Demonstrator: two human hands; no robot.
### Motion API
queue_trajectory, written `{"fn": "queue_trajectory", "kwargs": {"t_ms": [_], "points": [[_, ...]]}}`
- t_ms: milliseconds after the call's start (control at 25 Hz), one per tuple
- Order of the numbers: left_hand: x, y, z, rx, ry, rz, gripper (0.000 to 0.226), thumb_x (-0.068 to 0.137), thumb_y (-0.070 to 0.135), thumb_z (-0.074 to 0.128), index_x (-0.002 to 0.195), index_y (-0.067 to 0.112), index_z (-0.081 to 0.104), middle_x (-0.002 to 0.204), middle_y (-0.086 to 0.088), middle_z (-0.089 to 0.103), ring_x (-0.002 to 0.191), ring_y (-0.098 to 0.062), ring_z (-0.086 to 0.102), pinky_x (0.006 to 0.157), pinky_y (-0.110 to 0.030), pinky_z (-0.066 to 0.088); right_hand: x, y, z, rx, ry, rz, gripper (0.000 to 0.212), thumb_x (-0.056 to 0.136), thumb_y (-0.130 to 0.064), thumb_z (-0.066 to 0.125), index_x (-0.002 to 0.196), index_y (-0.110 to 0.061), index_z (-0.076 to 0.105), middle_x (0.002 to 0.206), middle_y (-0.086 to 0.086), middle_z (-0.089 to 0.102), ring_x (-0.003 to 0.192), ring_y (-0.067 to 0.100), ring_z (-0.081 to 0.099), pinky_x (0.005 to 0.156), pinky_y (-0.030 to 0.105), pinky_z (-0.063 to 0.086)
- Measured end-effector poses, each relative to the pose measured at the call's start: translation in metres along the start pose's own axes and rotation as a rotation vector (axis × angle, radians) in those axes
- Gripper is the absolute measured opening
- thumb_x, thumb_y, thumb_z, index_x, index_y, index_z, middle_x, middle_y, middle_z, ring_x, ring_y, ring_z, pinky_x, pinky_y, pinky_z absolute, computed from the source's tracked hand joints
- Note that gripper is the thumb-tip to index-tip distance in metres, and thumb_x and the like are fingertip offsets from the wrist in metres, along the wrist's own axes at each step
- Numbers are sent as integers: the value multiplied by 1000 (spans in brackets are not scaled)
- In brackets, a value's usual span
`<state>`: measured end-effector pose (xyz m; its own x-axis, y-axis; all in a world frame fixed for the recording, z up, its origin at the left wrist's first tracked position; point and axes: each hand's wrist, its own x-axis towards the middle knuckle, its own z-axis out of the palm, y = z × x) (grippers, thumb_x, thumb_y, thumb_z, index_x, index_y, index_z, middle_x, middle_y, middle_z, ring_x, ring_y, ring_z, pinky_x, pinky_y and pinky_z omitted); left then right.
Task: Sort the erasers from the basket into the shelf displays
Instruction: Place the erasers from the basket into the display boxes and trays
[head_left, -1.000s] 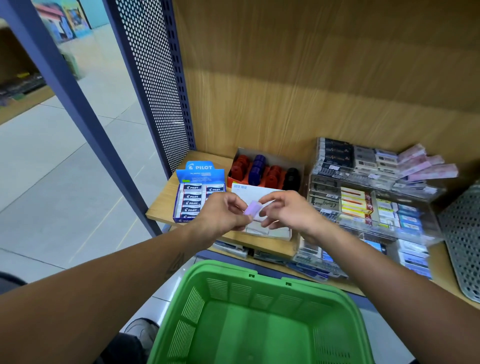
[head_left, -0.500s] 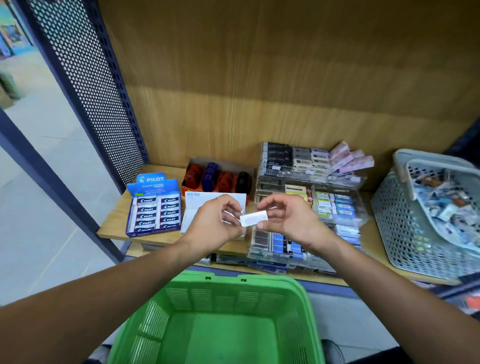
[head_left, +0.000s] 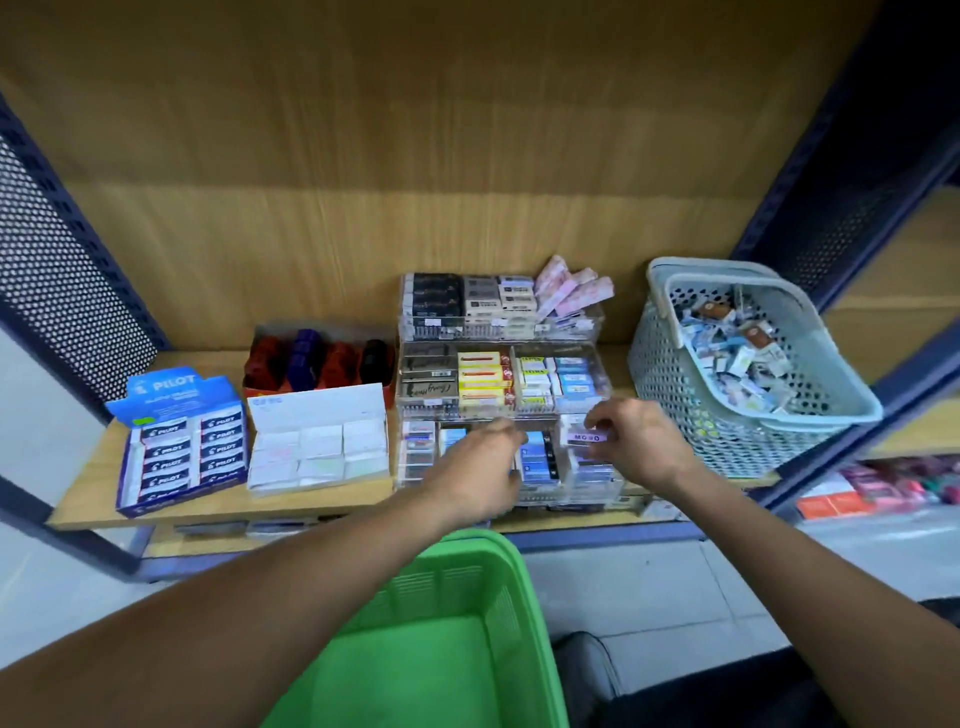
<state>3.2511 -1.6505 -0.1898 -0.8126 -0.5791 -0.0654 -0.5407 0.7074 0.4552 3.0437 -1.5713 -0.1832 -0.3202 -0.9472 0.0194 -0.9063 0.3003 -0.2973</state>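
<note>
Shelf, left end: blue cardboard PILOT display box of black-sleeved erasers, rows look full. Just beside it, a white open carton of pale wrapped erasers, and behind that a red tray of dark dome-shaped items. Neither is my target; risk of a mis-sort into them is low, judged by how far off my hands are.

Centre: clear acrylic tiered display, three steps of small compartments. My left hand hangs over the lowest tier with its fingers loosely curled and gripping nothing I can see. It blocks my view of the compartments beneath, so I could knock a sleeve out of line there.

My right hand pinches the lilac paper-sleeved eraser between thumb and fingertips, over the right-hand compartments of the lowest tier. The print on it is partly legible. Main risk: the compartments are narrow and near full, so the eraser could be dropped in tilted, ride on its neighbours, or land in the blue-sleeved column next door. The picture is motion-blurred, so I cannot tell which slot holds matching stock.

Right: grey perforated plastic basket holds many mixed erasers, so the sort is far from done. It sits near the shelf edge; a careless reach could shove it.

Below: the green plastic basket would catch a dropped eraser.
</note>
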Motion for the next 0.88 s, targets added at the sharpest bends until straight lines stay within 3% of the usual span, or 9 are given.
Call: {"fn": "queue_trajectory", "kwargs": {"t_ms": [200,320,440,600,680,800,880], "points": [[9,15,27,223,-257,-2,48,98,30,49,140,6,47,162,-13,24,147,-27,28,121,-39,27,2,23,3,-84,-26,60,17,76,-15,82,82,-23,68,95,4,70,88,24,65,77,31,53],[8,12,36,280,-308,-33,45,100,29,49,140,8,51,166,-10,13,151,-26,21,123,-37,17,5,27,12,-91,-45,76,17,75,-16,83,79,-23,68,91,2,69,85,23,65,77,33,54],[8,7,39,266,-289,-26,38,98,23,51,133,9,57,166,-8,14,151,-25,21,123,-36,15,6,34,24,-56,-34,102,12,78,-14,81,83,-20,72,90,2,70,83,21,65,77,30,53],[6,6,30,215,-293,9,39,97,16,51,134,7,54,161,-9,25,146,-26,33,121,-36,25,7,37,38,-31,18,92,4,84,-12,71,83,-15,73,86,8,71,79,27,67,73,37,56],[3,5,22,180,-252,43,36,96,16,49,131,7,53,147,-10,40,136,-27,43,114,-37,34,4,36,41,-97,40,81,4,85,-11,68,84,-14,72,88,9,69,80,31,67,71,40,56],[-17,-6,2,191,-104,45,18,94,18,50,110,11,54,117,-6,50,111,-23,52,93,-38,43,2,14,32,-196,112,50,10,85,-10,65,87,-16,71,96,8,64,81,31,67,66,36,55],[-42,-23,-16,270,-76,-2,8,95,22,49,96,15,53,106,-6,58,91,-21,55,77,-33,42,-3,-28,19,-2,88,-85,13,85,-11,64,89,-19,73,93,1,68,82,23,66,70,35,54]]}}
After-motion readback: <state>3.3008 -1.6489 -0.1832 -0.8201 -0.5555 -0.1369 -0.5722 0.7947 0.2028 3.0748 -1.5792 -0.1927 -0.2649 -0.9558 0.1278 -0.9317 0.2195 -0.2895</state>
